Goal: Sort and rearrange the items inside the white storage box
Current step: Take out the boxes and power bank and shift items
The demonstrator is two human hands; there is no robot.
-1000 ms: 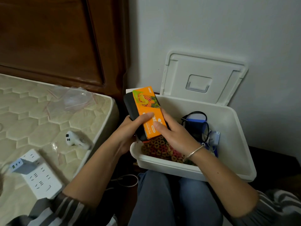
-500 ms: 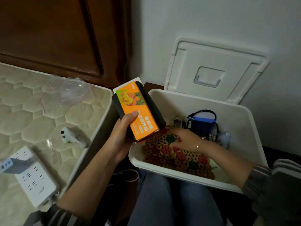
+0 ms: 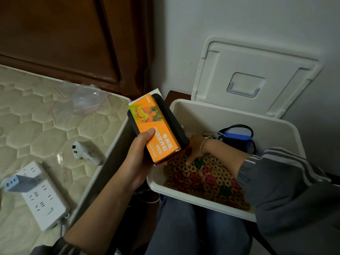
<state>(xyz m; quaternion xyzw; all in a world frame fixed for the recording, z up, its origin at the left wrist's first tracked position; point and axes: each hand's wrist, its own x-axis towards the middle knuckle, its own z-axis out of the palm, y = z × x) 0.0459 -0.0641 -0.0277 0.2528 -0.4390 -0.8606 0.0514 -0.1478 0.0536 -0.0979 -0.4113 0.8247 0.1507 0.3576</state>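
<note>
The left hand [image 3: 137, 161] grips a stack just outside the white storage box's [image 3: 228, 118] left rim: an orange carton [image 3: 154, 126] on a black case [image 3: 171, 118], thumb pressed on the carton. The right hand [image 3: 196, 150] reaches inside the box, fingers [image 3: 190, 161] spread on a woven patterned mat [image 3: 202, 179]; I cannot tell whether it grips. A blue pouch [image 3: 237, 138] sits by the box's back wall. The lid [image 3: 253, 74] leans against the wall.

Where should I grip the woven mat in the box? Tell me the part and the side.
Grip the woven mat at its near edge, coming from above by the box's front rim. It lies flat and bare there; the right hand and blue pouch crowd the far end.
</note>
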